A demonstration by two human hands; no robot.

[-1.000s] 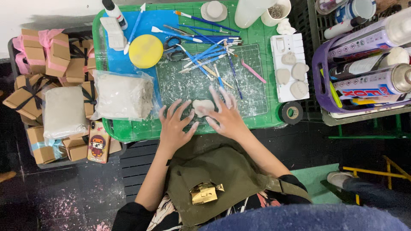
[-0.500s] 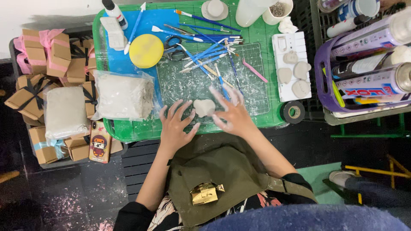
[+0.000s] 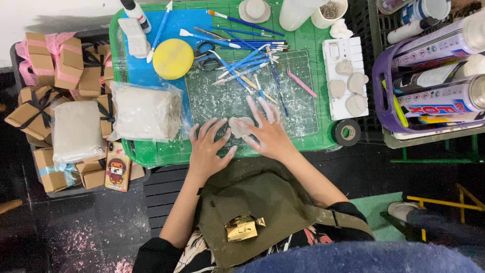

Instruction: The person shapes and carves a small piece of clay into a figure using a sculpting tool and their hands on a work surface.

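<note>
Centrally, on green cutting mat (image 3: 298,108) of worktop (image 3: 166,151): pale clay piece (image 3: 239,126), flat, between both hands. Left hand (image 3: 207,149) at 7 o'clock of clay, fingers spread wide, thumb touching its edge. Right hand (image 3: 270,134) at 4 o'clock, fingers splayed, resting against it. Bagged clay block (image 3: 146,111) at 9 o'clock; modelling tools (image 3: 247,60) at 12 o'clock.

A green table (image 3: 151,154) carries a grey-green cutting mat (image 3: 298,108) at its middle, a blue sheet (image 3: 184,25) far left with a yellow disc (image 3: 173,58), a bagged clay block (image 3: 146,112) near left, and a white tray (image 3: 338,103) right.
</note>
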